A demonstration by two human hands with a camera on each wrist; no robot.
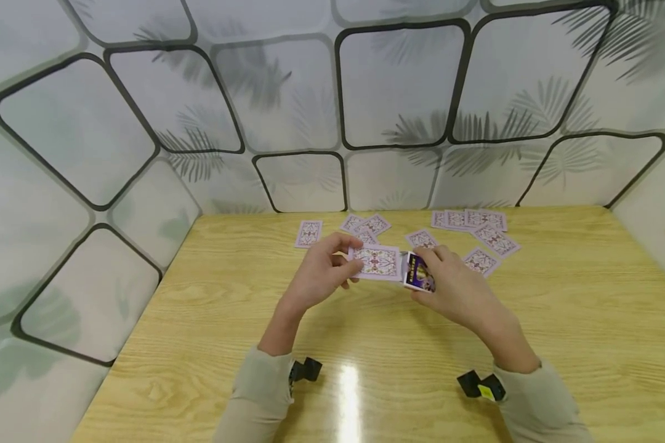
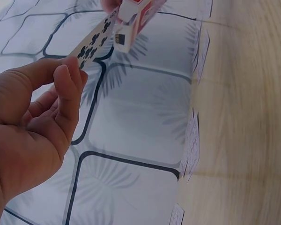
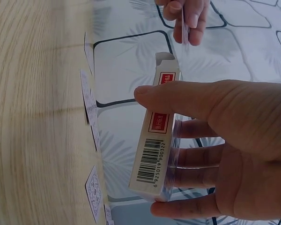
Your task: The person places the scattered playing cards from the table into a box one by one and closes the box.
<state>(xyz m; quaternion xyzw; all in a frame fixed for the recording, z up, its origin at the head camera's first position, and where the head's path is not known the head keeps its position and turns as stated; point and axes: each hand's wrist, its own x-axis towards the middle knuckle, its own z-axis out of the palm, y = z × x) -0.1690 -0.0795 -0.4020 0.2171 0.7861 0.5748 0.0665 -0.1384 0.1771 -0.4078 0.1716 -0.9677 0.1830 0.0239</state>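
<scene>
Over the table, my left hand (image 1: 321, 272) pinches a playing card (image 1: 379, 263) between thumb and fingers, its patterned back facing up in the head view. Black clubs mark the card's other side in the left wrist view (image 2: 90, 48). My right hand (image 1: 461, 290) grips a small card box (image 1: 419, 273), purple and dark on its upper face. In the right wrist view, the box's narrow side (image 3: 152, 157) carries red labels and a barcode, with thumb on one side and fingers on the other. The card's right end lies at the box's mouth; whether it is partly inside, I cannot tell.
Several playing cards lie back up along the far part of the wooden table (image 1: 216, 332): a single card (image 1: 308, 234) at left, an overlapping group (image 1: 378, 224), and a row (image 1: 484, 219) at right with loose cards (image 1: 481, 262) nearby. A patterned wall (image 1: 294, 92) rises behind.
</scene>
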